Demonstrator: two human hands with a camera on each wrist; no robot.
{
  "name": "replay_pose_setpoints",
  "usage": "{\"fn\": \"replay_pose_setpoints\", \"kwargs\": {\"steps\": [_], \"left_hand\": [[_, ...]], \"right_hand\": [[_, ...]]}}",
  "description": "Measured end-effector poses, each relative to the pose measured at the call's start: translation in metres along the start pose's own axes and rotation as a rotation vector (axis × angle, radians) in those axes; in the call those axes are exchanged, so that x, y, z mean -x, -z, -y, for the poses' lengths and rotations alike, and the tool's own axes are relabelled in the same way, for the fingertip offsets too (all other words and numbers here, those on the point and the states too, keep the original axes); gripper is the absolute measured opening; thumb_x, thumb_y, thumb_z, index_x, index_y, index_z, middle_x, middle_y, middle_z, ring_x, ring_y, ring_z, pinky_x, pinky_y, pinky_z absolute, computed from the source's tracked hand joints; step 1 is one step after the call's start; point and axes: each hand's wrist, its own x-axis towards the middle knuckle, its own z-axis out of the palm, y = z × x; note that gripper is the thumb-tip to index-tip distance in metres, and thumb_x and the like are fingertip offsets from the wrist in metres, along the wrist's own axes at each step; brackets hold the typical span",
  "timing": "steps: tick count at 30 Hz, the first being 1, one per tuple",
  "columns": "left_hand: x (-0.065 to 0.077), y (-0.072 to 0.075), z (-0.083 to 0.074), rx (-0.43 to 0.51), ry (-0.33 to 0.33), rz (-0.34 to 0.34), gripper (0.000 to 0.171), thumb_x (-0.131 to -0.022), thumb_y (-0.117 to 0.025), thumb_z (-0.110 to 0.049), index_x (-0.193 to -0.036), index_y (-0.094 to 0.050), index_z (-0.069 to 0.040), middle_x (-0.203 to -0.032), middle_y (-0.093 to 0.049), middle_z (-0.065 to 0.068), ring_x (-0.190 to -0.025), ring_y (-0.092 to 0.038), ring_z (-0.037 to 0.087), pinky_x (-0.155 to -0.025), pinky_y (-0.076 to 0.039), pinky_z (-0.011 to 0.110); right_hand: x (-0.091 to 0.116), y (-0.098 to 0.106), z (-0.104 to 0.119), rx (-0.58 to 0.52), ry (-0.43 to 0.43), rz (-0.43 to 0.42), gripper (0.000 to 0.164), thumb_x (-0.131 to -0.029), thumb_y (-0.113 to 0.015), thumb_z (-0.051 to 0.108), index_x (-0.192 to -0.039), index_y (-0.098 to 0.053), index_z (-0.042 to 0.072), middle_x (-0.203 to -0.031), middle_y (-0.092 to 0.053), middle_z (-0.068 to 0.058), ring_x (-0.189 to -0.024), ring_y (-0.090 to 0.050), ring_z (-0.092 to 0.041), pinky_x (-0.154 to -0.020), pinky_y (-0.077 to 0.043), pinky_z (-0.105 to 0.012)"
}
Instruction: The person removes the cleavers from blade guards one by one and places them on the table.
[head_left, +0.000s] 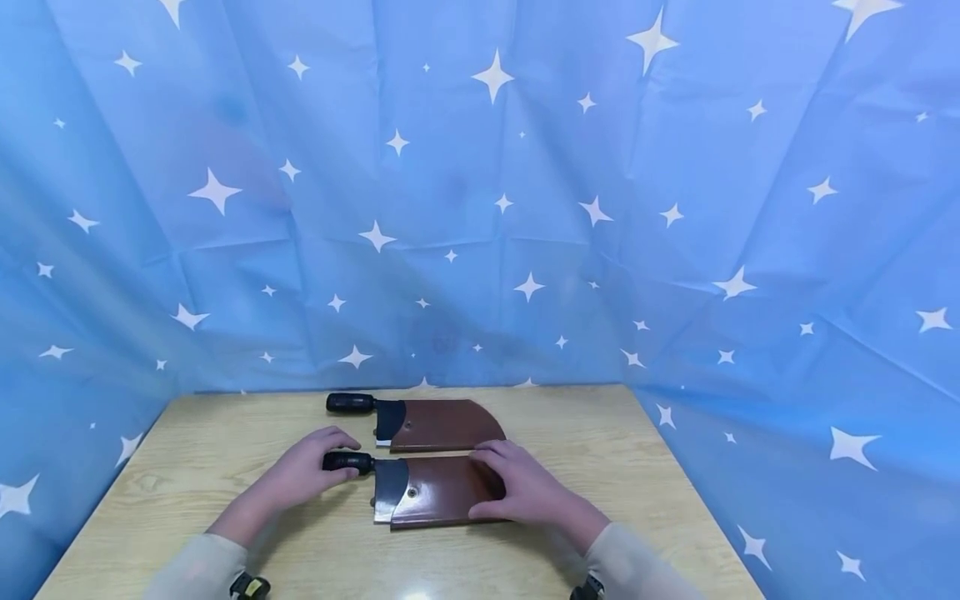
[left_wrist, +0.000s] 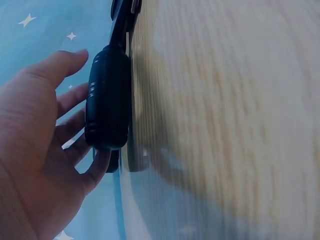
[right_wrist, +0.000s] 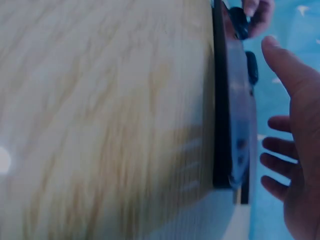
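Two cleavers lie on the table, one behind the other, both with black handles pointing left and blades in brown sheaths with a dark band. My left hand [head_left: 306, 472] is around the handle of the near cleaver [head_left: 349, 462], thumb and fingers spread. In the left wrist view, the thumb stands apart from the black handle [left_wrist: 107, 97] while the fingers reach past its far side. Over the right end of the near sheath [head_left: 438, 492] is my right hand [head_left: 521, 485], its thumb and fingers parted. The right wrist view shows that hand [right_wrist: 305, 145] beside the sheath, not closed on it.
Behind the near one, the far cleaver [head_left: 446, 423] lies close and parallel, its sheath rounded at the right end. Both rest on a light wooden table [head_left: 615, 533]. A blue curtain with white stars [head_left: 450, 192] hangs along the back and both sides.
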Motion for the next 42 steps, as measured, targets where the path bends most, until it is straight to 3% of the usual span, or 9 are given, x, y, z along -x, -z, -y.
{"fn": "replay_pose_setpoints", "kwargs": {"steps": [5,12,22,30,42], "left_hand": [[-0.005,-0.001,-0.001,0.018,0.008,0.013,0.044,-0.099,-0.086,-0.031,-0.136,-0.074,-0.011,-0.137,-0.071,0.002,-0.134,-0.064,0.037,-0.113,-0.049,0.063],[-0.009,-0.003,-0.001,0.020,-0.043,0.011,0.036,-0.096,-0.089,-0.024,-0.127,-0.077,-0.009,-0.123,-0.073,0.000,-0.117,-0.070,0.030,-0.103,-0.057,0.058],[-0.009,-0.014,-0.004,0.100,0.060,0.040,0.032,-0.094,-0.090,-0.018,-0.123,-0.077,-0.012,-0.121,-0.075,0.002,-0.112,-0.071,0.026,-0.099,-0.059,0.055],[-0.010,-0.014,-0.010,0.120,0.072,0.044,0.031,-0.092,-0.091,-0.015,-0.119,-0.077,-0.013,-0.119,-0.075,0.003,-0.111,-0.071,0.027,-0.099,-0.059,0.056],[-0.013,-0.021,-0.013,0.049,0.092,0.023,0.029,-0.090,-0.093,-0.017,-0.113,-0.076,-0.015,-0.110,-0.071,-0.003,-0.104,-0.069,0.021,-0.096,-0.059,0.051]], "right_hand": [[-0.010,-0.007,0.008,0.036,0.034,0.005,0.094,-0.089,-0.082,0.074,-0.158,-0.060,0.015,-0.159,-0.056,-0.006,-0.148,-0.051,-0.030,-0.122,-0.044,-0.054],[-0.020,-0.017,0.014,0.095,0.083,0.016,0.094,-0.089,-0.081,0.075,-0.159,-0.059,0.016,-0.156,-0.058,-0.003,-0.143,-0.053,-0.024,-0.120,-0.045,-0.049],[-0.025,-0.029,0.022,0.111,0.064,0.059,0.112,-0.083,-0.079,0.084,-0.169,-0.046,0.019,-0.163,-0.051,-0.003,-0.151,-0.046,-0.024,-0.125,-0.039,-0.052],[-0.030,-0.031,0.021,0.132,0.087,0.071,0.110,-0.083,-0.079,0.084,-0.168,-0.047,0.022,-0.163,-0.051,-0.002,-0.150,-0.046,-0.023,-0.124,-0.039,-0.052],[-0.037,-0.040,0.018,0.130,0.079,0.065,0.108,-0.084,-0.079,0.083,-0.168,-0.047,0.022,-0.157,-0.052,0.001,-0.143,-0.049,-0.019,-0.123,-0.042,-0.048]]}}
